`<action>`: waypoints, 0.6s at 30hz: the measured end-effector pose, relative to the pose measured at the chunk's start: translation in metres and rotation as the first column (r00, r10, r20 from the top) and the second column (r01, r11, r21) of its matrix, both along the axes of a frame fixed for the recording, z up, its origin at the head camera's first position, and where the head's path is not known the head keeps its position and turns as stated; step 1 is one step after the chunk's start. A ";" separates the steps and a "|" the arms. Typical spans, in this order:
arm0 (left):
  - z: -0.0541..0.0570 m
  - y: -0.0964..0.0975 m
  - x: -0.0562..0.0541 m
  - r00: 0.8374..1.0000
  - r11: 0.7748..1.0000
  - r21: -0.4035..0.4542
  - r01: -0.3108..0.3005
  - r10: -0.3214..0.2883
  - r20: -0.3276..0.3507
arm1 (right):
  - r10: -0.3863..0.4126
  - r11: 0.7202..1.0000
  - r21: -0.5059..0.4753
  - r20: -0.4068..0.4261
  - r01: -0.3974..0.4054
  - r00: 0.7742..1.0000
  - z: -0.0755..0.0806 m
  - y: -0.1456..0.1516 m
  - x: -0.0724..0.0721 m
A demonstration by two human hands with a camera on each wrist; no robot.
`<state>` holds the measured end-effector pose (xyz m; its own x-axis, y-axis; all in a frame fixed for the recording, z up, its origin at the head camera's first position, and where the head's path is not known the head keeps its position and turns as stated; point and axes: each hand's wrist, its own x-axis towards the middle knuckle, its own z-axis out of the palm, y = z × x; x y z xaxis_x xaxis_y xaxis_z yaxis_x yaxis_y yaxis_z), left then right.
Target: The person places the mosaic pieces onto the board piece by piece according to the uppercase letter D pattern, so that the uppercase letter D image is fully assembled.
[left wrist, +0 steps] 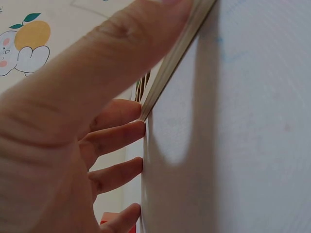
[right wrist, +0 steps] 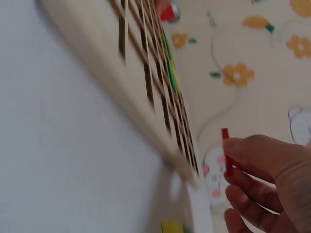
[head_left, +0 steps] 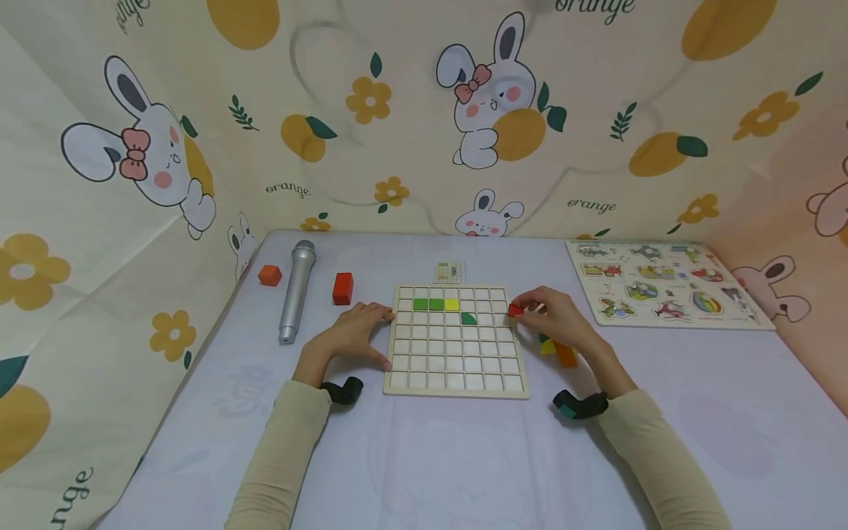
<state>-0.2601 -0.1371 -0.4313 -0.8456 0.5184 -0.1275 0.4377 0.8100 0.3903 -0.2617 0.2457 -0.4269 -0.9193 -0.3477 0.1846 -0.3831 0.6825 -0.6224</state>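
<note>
A wooden grid board (head_left: 457,394) lies in the middle of the table, with green tiles (head_left: 428,304), a yellow tile (head_left: 452,304) and a green leaf-shaped tile (head_left: 469,318) in its cells. My left hand (head_left: 350,333) rests at the board's left edge, thumb and fingers spread and straight along the side. Between thumb and fingers, my right hand (head_left: 553,315) pinches a small red tile (right wrist: 227,153) near the board's upper right edge. Yellow and green tiles (head_left: 547,344) and an orange tile (head_left: 566,355) lie on the table beneath the right hand, partly covered by it.
Red blocks (head_left: 342,288) and a silver microphone (head_left: 297,293) stand left of the board. Behind it lies a small pattern card (head_left: 450,271). A picture puzzle board (head_left: 669,285) takes up the back right, in front of a printed cloth backdrop (head_left: 411,132).
</note>
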 end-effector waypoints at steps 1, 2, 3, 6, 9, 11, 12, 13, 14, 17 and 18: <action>0.000 0.000 0.000 1.000 1.000 0.000 0.000 0.000 0.000 | 0.004 1.000 -0.009 -0.019 -0.004 1.000 0.001 -0.005 0.000; 0.000 0.000 0.000 1.000 1.000 -0.001 -0.001 0.001 0.000 | 0.016 1.000 -0.021 -0.041 -0.017 0.999 0.002 -0.010 0.001; 0.000 0.000 0.000 1.000 1.000 0.000 0.000 0.000 -0.001 | 0.028 0.999 -0.029 -0.061 -0.030 0.998 0.003 -0.016 0.002; -0.001 -0.001 0.000 1.000 1.000 -0.002 0.001 -0.001 -0.004 | 0.060 0.997 -0.052 -0.083 -0.064 0.995 0.001 -0.031 0.003; -0.001 -0.001 0.000 1.000 1.000 -0.006 -0.002 0.002 -0.002 | 0.097 0.994 -0.048 -0.072 -0.100 0.993 -0.005 -0.042 0.003; -0.001 -0.001 0.000 1.000 1.000 -0.007 -0.006 0.006 0.003 | 0.121 0.992 -0.032 -0.059 -0.123 0.991 -0.009 -0.048 0.003; -0.001 0.000 0.000 1.000 1.000 -0.005 -0.006 0.006 0.003 | 0.135 0.990 -0.021 -0.064 -0.137 0.989 -0.011 -0.050 0.003; -0.001 0.000 -0.001 1.000 1.000 -0.005 -0.009 0.009 0.005 | 0.151 0.988 -0.016 -0.071 -0.153 0.986 -0.013 -0.052 0.003; -0.001 0.000 -0.001 1.000 1.000 -0.003 -0.009 0.009 0.004 | 0.163 0.986 -0.010 -0.079 -0.165 0.983 -0.014 -0.053 0.003; -0.001 -0.001 -0.001 1.000 1.000 -0.002 -0.011 0.011 0.002 | 0.196 0.980 -0.006 -0.109 -0.198 0.975 -0.017 -0.057 0.002; -0.001 -0.001 -0.001 1.000 1.000 -0.003 -0.013 0.013 0.002 | 0.200 0.979 -0.007 -0.113 -0.202 0.973 -0.018 -0.058 0.002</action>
